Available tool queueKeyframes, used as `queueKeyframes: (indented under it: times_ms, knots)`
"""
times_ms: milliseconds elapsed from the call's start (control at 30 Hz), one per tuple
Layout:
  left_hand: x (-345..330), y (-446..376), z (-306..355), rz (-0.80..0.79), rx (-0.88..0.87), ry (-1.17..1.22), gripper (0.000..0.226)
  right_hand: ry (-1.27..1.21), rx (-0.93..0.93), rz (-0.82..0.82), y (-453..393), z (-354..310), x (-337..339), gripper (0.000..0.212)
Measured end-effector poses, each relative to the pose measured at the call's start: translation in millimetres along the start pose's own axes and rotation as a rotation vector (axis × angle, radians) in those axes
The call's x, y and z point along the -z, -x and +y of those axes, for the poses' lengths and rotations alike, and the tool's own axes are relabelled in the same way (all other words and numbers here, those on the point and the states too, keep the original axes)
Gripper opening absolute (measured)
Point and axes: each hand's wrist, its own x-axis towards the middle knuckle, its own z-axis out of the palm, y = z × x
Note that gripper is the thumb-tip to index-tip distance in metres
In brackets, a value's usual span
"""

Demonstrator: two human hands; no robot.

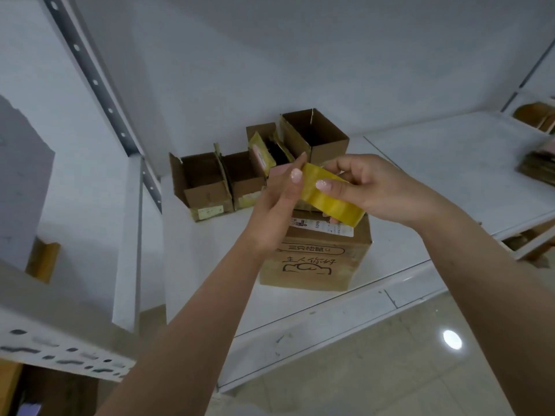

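White shelving (450, 175) bears a brown cardboard box (315, 265) printed 三只松鼠; above it the right hand (384, 190) grips a yellow tape roll (330, 204), left hand (276, 208) pinching its edge.

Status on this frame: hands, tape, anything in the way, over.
Right hand grips yellow translucent tape roll; left hand pinches its edge. Roll above closed brown cardboard box. Nothing between them.

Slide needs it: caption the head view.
Left hand and right hand hold a yellow tape roll above a cardboard box.

Top of closed box (315, 259) partly hidden behind tape roll (326, 202), label (318, 226) print unreadable, rightmost cartons (534, 115) cropped
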Motion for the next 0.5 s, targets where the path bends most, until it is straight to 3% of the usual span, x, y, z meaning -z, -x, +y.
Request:
queueKeyframes:
  times_ms: [167,267,333,500]
  knots:
    - [3.0,-3.2,-0.2,0.006,0.079,0.107,0.046,-0.052,0.001,-0.080,-2.5,4.5,2.4,0.031]
    - [4.8,-4.1,-0.4,0.022,0.044,0.089,0.045,0.006,-0.055,-0.206,-0.2,7.3,6.2,0.045]
    - [5.6,-4.2,-0.6,0.045,0.041,0.108,0.046,0.059,-0.071,-0.273,2.2,8.6,9.6,0.043]
    - [8.7,-6.8,-2.0,0.125,0.038,0.192,0.044,-0.025,-0.017,-0.191,-1.6,6.3,27.3,0.049]
